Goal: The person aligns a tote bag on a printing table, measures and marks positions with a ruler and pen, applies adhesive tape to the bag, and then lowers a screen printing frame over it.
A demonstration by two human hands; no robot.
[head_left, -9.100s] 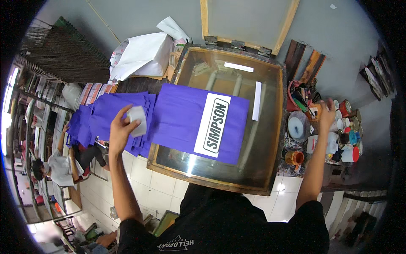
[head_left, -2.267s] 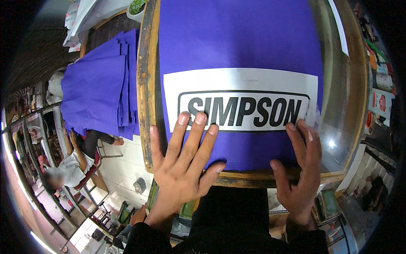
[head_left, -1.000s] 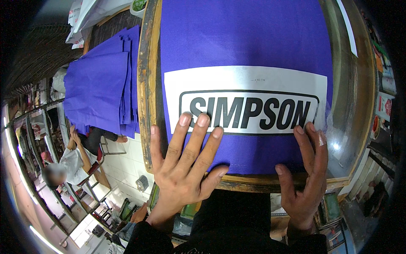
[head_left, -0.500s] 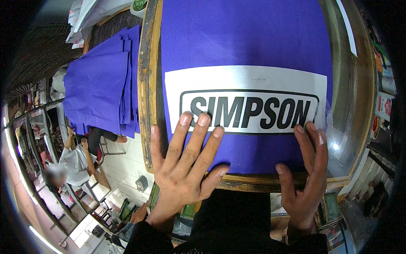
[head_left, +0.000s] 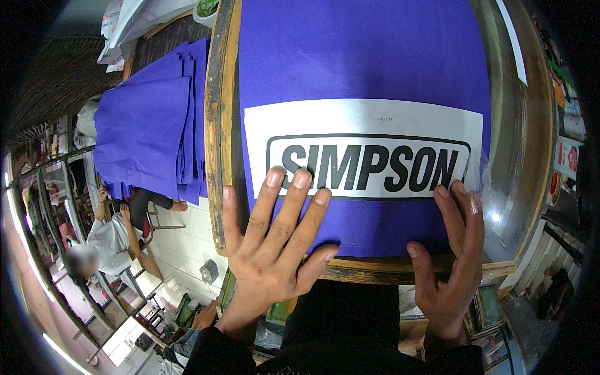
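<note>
My left hand (head_left: 269, 253) spread wide, right hand (head_left: 453, 265) loosely open; neither grips. Both rest at lower edge of white printed sheet (head_left: 369, 125), mid-frame, atop purple cloth (head_left: 362, 56). I'd press evenly, edges parallel.

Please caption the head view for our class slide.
Left hand and right hand at the lower edge of a white printed sheet on purple fabric, over a wood-framed glass tabletop.

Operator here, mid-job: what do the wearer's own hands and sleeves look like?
The left hand and right hand are ungloved, with no ring or watch visible. The left sleeve and right sleeve are black.
</note>
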